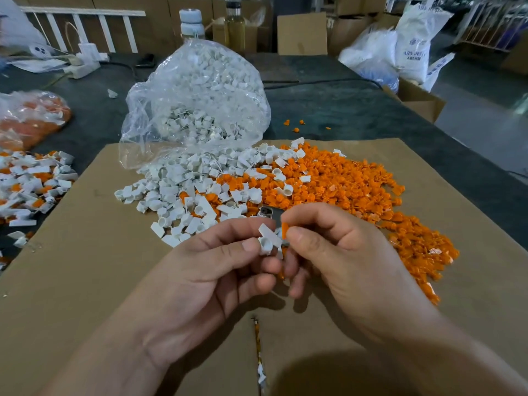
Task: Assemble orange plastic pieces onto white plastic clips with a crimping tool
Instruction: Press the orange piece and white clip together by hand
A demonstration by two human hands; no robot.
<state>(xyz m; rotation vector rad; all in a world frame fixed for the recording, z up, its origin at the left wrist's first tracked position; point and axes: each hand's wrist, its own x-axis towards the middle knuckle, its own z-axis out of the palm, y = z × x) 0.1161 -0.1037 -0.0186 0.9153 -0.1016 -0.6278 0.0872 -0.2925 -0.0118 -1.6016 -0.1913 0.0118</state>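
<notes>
1. The white clip [268, 242] is pinched in the left hand [205, 270], with thumb and fingers [240, 247] clamped on it.
2. The right hand [337, 252] pinches an orange piece [284, 230] just beside the clip's tab.
3. I'd square the two up before pressing. A grey metal part [271, 215], perhaps the tool, shows just beyond the fingertips.
4. Loose clips [194, 190] and orange pieces [357, 190] crowd the far side of the fingers. Bare cardboard [85, 267] on the near and left sides leaves working room.
</notes>
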